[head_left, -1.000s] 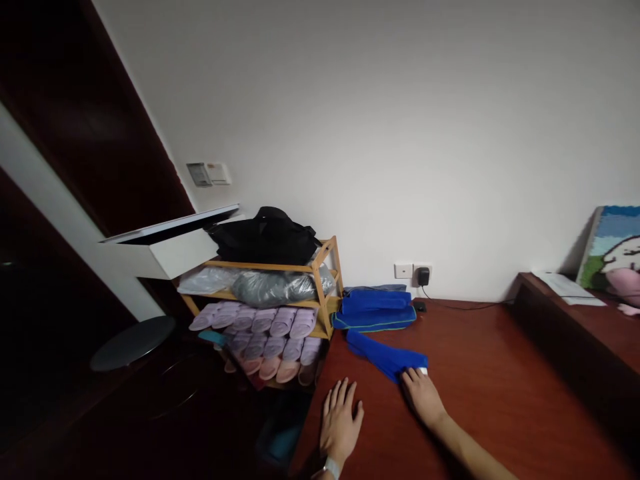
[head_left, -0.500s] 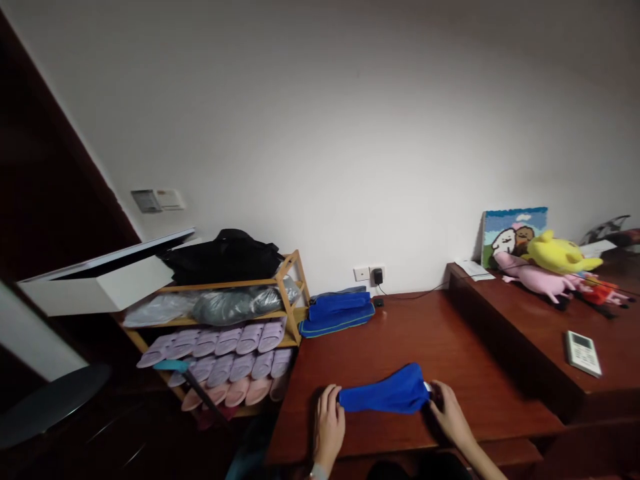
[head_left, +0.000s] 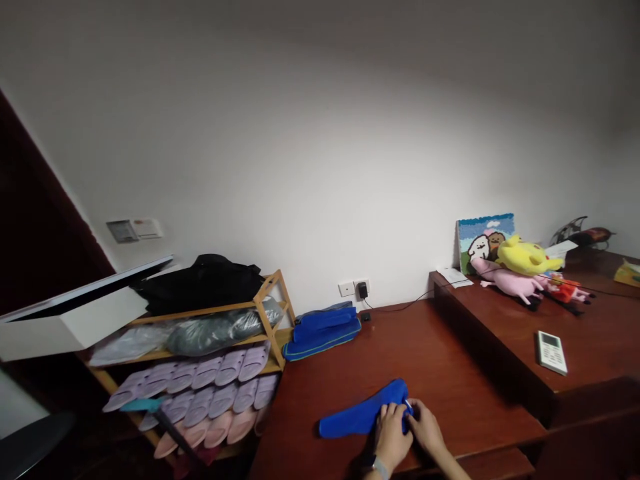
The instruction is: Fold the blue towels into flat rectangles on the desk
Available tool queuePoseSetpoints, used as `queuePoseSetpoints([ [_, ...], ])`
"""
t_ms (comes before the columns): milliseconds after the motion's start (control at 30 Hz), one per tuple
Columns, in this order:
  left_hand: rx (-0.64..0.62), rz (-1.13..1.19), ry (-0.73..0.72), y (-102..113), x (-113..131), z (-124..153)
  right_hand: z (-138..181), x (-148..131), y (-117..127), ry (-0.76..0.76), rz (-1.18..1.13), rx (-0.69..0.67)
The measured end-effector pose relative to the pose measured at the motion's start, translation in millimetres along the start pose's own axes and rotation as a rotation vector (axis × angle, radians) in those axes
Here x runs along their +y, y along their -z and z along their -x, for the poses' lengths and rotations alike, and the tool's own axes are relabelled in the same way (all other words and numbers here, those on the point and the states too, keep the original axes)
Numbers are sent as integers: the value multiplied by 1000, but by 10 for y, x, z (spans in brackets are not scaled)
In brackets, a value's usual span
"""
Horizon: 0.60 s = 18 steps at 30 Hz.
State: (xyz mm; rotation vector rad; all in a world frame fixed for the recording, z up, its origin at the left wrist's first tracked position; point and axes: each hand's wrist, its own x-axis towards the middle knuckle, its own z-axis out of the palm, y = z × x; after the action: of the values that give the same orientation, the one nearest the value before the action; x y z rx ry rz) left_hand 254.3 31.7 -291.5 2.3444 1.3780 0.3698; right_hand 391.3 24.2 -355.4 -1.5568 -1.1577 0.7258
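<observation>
Long blue roll of soft fabric (head_left: 356, 419) lies flat on the reddish-brown wooden table (head_left: 440, 360), near its front edge, running left to right with the right end slightly raised. Left hand (head_left: 391, 435) and right hand (head_left: 425, 430) are pressed close together at that right end, fingers curled in. Both appear to pinch the cloth tip by a small white tag (head_left: 408, 404), though the exact finger placement is too small to tell. The rest of the roll stretches away to the left of both hands, untouched. Judgement on handling: light, limp, not fragile and not slippery on the wood. It will sag and may unroll if lifted by one end only. The best hold would be one hand at each end, or a palm under the middle, keeping the layers squeezed together. Well apart, at the wall, sits a stack of folded blue cloths (head_left: 324, 329), beside a wooden rack of pale slippers (head_left: 227, 373). A white remote control (head_left: 551, 351) rests on the raised desk section to the right.
</observation>
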Motion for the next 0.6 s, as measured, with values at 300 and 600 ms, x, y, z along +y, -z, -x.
queuePoseSetpoints([
  [300,263,454,-102,427,119,460,368,-837,95,-50,-578,-115],
  [600,258,938,-120,1307,486,1246,1117,-1821,341,93,-602,-218],
])
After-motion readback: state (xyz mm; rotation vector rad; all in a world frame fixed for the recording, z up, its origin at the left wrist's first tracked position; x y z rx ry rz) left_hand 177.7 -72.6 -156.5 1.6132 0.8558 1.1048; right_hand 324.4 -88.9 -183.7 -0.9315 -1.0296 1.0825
